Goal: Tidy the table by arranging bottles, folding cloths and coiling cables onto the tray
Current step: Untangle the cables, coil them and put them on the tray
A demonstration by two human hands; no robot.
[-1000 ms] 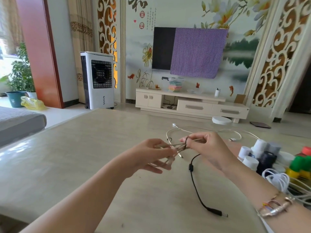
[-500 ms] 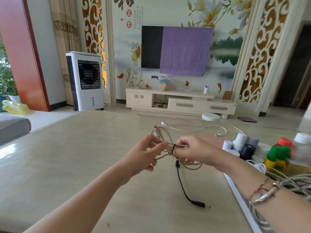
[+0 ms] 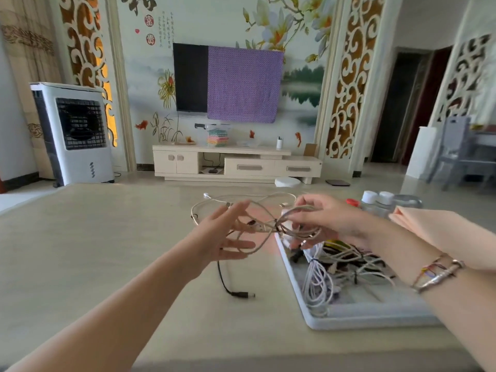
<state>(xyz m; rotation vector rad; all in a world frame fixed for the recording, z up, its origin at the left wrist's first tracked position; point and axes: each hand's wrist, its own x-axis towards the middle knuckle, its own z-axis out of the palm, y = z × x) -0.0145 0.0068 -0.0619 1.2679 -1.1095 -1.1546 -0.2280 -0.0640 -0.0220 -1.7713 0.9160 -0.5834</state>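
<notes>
Above the beige table (image 3: 107,251), two hands work one beige cable bundle (image 3: 271,226): the right hand (image 3: 330,218) pinches it over the tray's (image 3: 349,315) corner, the left hand (image 3: 222,237) spread open beside. Two white-capped bottles (image 3: 375,201) stand behind; labels unreadable.
</notes>
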